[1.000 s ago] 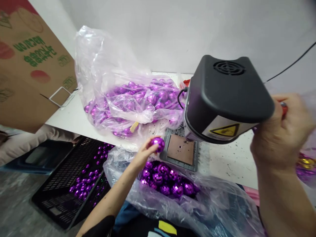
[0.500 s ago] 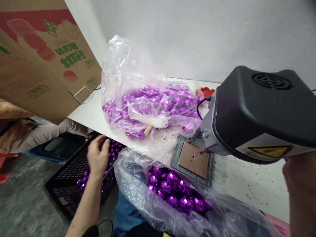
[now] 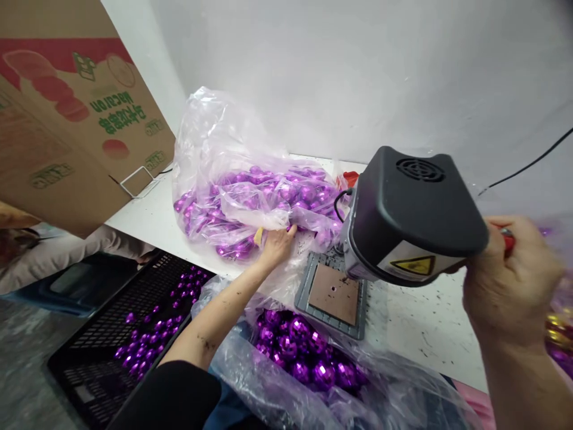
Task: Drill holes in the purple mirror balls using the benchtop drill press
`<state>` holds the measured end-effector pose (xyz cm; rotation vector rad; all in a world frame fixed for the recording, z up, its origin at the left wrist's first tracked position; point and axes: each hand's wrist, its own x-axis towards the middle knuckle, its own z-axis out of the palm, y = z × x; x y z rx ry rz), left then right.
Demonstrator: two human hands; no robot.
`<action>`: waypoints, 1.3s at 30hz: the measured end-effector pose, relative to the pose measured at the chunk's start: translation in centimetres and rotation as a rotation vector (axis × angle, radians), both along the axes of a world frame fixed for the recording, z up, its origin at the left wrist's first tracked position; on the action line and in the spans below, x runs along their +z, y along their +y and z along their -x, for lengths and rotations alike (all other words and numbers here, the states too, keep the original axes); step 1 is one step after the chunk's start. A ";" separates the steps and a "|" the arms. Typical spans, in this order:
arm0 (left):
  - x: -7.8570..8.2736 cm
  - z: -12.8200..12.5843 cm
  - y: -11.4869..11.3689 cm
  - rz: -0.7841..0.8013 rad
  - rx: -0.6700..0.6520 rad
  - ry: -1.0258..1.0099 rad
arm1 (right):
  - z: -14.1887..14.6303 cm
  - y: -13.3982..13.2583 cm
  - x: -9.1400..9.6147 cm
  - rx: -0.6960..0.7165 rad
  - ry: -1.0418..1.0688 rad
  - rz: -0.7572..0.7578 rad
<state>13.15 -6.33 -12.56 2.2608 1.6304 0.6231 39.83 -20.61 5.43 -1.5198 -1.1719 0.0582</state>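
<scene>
Surface: white speckled table
Clear plastic bags of purple mirrored balls: two, upper bag, lower bag
Left hand: on upper bag, grip unclear
Right hand: clenched round one red handle

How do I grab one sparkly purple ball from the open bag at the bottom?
Take a top ball in the open bag, from above through its mouth. It is round, no handle showing, so pinch its widest part with fingertips. Top ones lie free; lower ones are buried. The right hand grips a red handle, so use the left hand.
</scene>
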 end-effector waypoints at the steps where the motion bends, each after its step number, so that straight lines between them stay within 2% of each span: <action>1: 0.2 0.4 0.2 0.001 0.000 0.015 | 0.0 0.0 -0.1 0.007 -0.003 -0.005; 6: 0.4 1.8 0.3 0.019 0.001 0.051 | 0.0 -0.1 -0.3 0.037 0.013 -0.016; 8: 0.0 2.0 -0.8 0.035 -0.025 0.022 | 0.0 -0.2 -0.2 0.054 0.026 0.003; 11: -0.8 2.1 -3.6 0.068 -0.092 -0.041 | 0.0 -0.3 0.1 0.081 -0.001 0.026; 13: -1.0 2.3 -5.6 0.151 -0.091 -0.246 | 0.0 -0.3 0.2 0.091 -0.019 0.022; 15: -0.7 2.7 -7.1 0.283 -0.047 -0.624 | 0.0 -0.3 0.2 0.087 -0.011 0.013; 17: 0.2 3.0 -8.0 0.423 -0.021 -1.031 | 0.0 -0.2 0.2 0.069 0.006 0.010; 18: 0.8 3.2 -8.3 0.487 -0.029 -1.173 | 0.0 -0.2 0.1 0.063 0.010 0.008; 21: 2.5 3.4 -9.0 0.698 -0.087 -1.400 | 0.0 0.0 0.0 0.068 0.022 -0.007; 25: 3.3 2.9 -10.2 0.910 -0.163 -1.449 | -0.1 0.0 -0.1 0.110 0.055 -0.042; 31: 2.7 0.7 -11.2 1.034 -0.175 -1.522 | -0.2 0.1 -0.3 0.144 0.065 -0.048; 35: 2.2 -0.7 -11.1 0.973 -0.140 -1.370 | -0.2 0.1 -0.4 0.171 0.067 -0.067; 39: 1.8 -1.8 -11.3 0.776 -0.157 -1.097 | -0.2 0.0 -0.3 0.170 0.037 -0.076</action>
